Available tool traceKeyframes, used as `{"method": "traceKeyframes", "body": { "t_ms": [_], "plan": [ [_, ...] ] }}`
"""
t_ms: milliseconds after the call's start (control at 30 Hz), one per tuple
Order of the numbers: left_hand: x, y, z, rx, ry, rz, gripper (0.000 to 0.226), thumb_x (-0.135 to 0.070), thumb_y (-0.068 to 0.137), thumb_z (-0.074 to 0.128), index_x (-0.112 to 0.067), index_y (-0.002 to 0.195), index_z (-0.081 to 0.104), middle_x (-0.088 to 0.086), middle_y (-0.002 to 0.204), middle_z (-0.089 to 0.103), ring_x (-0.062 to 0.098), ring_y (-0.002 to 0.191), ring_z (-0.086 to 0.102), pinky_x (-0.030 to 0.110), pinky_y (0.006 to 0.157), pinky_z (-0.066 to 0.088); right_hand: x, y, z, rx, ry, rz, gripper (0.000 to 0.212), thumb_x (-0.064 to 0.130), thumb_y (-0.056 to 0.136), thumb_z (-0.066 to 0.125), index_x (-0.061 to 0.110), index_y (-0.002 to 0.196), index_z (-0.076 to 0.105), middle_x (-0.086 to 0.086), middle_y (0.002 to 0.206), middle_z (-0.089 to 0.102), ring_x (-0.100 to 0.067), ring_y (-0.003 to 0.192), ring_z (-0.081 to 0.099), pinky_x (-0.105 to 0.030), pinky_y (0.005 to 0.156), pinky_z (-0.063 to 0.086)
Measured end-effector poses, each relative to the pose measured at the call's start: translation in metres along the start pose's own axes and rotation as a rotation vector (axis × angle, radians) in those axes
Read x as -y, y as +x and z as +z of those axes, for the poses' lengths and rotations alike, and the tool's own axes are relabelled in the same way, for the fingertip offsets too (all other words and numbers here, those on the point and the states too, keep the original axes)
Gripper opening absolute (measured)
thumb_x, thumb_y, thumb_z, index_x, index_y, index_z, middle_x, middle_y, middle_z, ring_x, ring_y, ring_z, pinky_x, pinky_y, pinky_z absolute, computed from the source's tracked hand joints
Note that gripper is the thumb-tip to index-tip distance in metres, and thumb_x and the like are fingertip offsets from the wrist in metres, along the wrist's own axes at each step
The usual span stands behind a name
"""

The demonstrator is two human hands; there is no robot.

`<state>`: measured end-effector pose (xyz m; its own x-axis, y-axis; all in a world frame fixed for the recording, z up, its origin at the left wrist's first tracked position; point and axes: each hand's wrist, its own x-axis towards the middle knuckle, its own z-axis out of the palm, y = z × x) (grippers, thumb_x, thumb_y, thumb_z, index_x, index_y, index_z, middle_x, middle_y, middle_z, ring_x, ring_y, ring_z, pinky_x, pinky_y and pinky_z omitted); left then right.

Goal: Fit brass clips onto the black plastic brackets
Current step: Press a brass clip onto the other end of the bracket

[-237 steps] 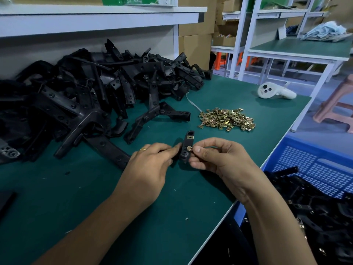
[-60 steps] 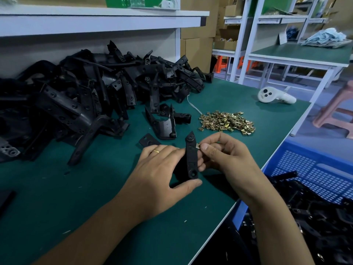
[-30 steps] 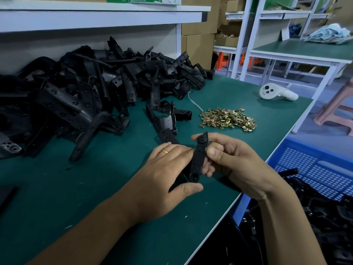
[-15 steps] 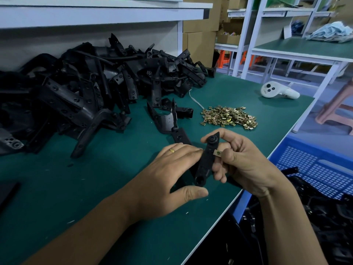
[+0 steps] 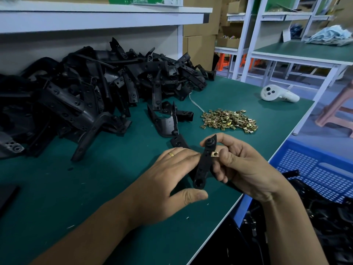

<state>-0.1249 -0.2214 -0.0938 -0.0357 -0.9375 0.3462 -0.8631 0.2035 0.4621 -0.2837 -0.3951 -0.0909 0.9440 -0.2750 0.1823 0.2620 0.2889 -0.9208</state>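
Hands meet over the near edge of the green desk (image 5: 118,188), both on one black bracket (image 5: 205,163) that stands almost upright and tilted a little to the right. The left hand (image 5: 162,188) pinches its lower part, fingers along the left side and thumb under the round bottom end; a gold ring (image 5: 171,154) sits on one finger. The right hand (image 5: 242,169) has its grip curled round the upper part, forefinger over the top end, thumb pressing a brass clip (image 5: 214,154) against the bracket's right edge. A second loose bracket (image 5: 166,121) lies just behind the hands, between them and the big pile of black brackets (image 5: 91,92) that fills the back left of the desk under a white shelf (image 5: 103,18). To the right of that loose piece a heap of brass clips (image 5: 229,121) lies on the mat, with a thin white cord (image 5: 194,103) running from it back toward the pile. A white controller (image 5: 278,94) rests near the far right corner. Below the desk edge on the right a blue crate (image 5: 313,169) holds more black parts. Another green desk (image 5: 305,52) stands well apart in the background with a cloth (image 5: 330,35) on it
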Motion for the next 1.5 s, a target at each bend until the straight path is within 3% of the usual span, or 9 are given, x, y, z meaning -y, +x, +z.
{"method": "traceKeyframes", "body": {
  "t_ms": [167, 367, 500, 633, 733, 900, 1167, 1333, 1500],
  "plan": [
    [0.001, 0.001, 0.0, 0.021, 0.067, 0.006, 0.061, -0.06, 0.103, 0.044, -0.019, 0.147, 0.05, -0.009, 0.135, 0.051, 0.019, 0.133, 0.046, 0.043, 0.116, 0.031, -0.004, 0.002, 0.001, -0.029, -0.099, -0.018, 0.031, 0.018, 0.088, 0.067, 0.004, 0.115, 0.057, -0.006, 0.064, 0.06, -0.012, 0.052, 0.054, -0.018, 0.051, 0.045],
    [0.001, 0.0, 0.001, -0.027, 0.091, 0.018, 0.06, -0.06, 0.104, 0.044, -0.019, 0.147, 0.048, -0.01, 0.134, 0.05, 0.016, 0.133, 0.045, 0.041, 0.116, 0.031, -0.006, 0.005, 0.0, -0.078, -0.238, -0.063, 0.032, 0.024, 0.088, 0.071, 0.008, 0.115, 0.065, -0.004, 0.068, 0.057, -0.012, 0.055, 0.05, -0.018, 0.053, 0.041],
    [0.0, 0.003, 0.002, -0.151, 0.196, -0.084, 0.067, -0.071, 0.1, 0.039, -0.019, 0.139, 0.056, -0.015, 0.125, 0.054, 0.008, 0.122, 0.047, 0.035, 0.109, 0.035, -0.013, 0.017, 0.002, -0.49, -0.351, -0.172, 0.023, 0.035, 0.089, 0.076, 0.017, 0.1, 0.069, 0.002, 0.072, 0.057, -0.01, 0.063, 0.05, -0.024, 0.062, 0.043],
    [0.0, 0.006, 0.004, -0.16, 0.366, -0.222, 0.076, -0.081, 0.096, 0.028, -0.021, 0.131, 0.059, -0.015, 0.118, 0.056, 0.007, 0.116, 0.046, 0.032, 0.108, 0.031, -0.013, 0.025, -0.017, -0.991, -0.921, -0.146, 0.007, 0.028, 0.1, 0.062, 0.026, 0.102, 0.069, 0.008, 0.096, 0.069, -0.01, 0.087, 0.061, -0.033, 0.079, 0.047],
    [0.002, 0.006, 0.005, -0.159, 0.32, -0.283, 0.073, -0.083, 0.093, 0.025, -0.029, 0.127, 0.058, -0.018, 0.114, 0.054, 0.002, 0.11, 0.039, 0.027, 0.102, 0.03, -0.014, 0.03, -0.028, -0.974, -1.309, 0.028, 0.033, 0.024, 0.102, 0.055, 0.018, 0.135, 0.059, -0.013, 0.123, 0.055, -0.031, 0.115, 0.048, -0.039, 0.096, 0.037],
    [0.001, 0.006, 0.005, -0.195, 0.31, -0.318, 0.072, -0.084, 0.091, 0.029, -0.032, 0.13, 0.06, -0.02, 0.115, 0.057, 0.0, 0.108, 0.035, 0.023, 0.097, 0.027, -0.016, 0.042, -0.029, -0.893, -1.683, 0.257, 0.056, 0.03, 0.103, 0.042, 0.019, 0.157, 0.036, -0.022, 0.134, 0.041, -0.039, 0.12, 0.036, -0.045, 0.102, 0.032],
    [0.002, 0.006, 0.004, -0.157, 0.31, -0.358, 0.073, -0.086, 0.088, 0.026, -0.037, 0.133, 0.056, -0.022, 0.119, 0.053, -0.001, 0.11, 0.031, 0.022, 0.101, 0.025, -0.008, 0.045, -0.026, -0.882, -1.679, 0.334, 0.046, 0.034, 0.101, 0.041, 0.018, 0.143, 0.05, -0.017, 0.13, 0.042, -0.037, 0.123, 0.04, -0.046, 0.103, 0.036],
    [0.004, 0.007, 0.005, -0.145, 0.324, -0.363, 0.075, -0.088, 0.089, 0.024, -0.037, 0.134, 0.055, -0.024, 0.12, 0.051, 0.001, 0.114, 0.037, 0.029, 0.109, 0.03, -0.011, 0.037, -0.027, -0.965, -1.584, 0.208, 0.032, 0.03, 0.101, 0.053, 0.012, 0.126, 0.061, -0.017, 0.125, 0.048, -0.036, 0.114, 0.045, -0.043, 0.099, 0.038],
    [0.005, 0.008, 0.006, -0.154, 0.328, -0.365, 0.074, -0.088, 0.088, 0.026, -0.037, 0.132, 0.056, -0.024, 0.118, 0.051, 0.001, 0.113, 0.038, 0.029, 0.111, 0.029, -0.011, 0.035, -0.028, -0.929, -1.591, 0.204, 0.046, 0.016, 0.101, 0.047, 0.02, 0.147, 0.05, -0.021, 0.127, 0.047, -0.04, 0.113, 0.044, -0.045, 0.097, 0.038]
  ]
}}
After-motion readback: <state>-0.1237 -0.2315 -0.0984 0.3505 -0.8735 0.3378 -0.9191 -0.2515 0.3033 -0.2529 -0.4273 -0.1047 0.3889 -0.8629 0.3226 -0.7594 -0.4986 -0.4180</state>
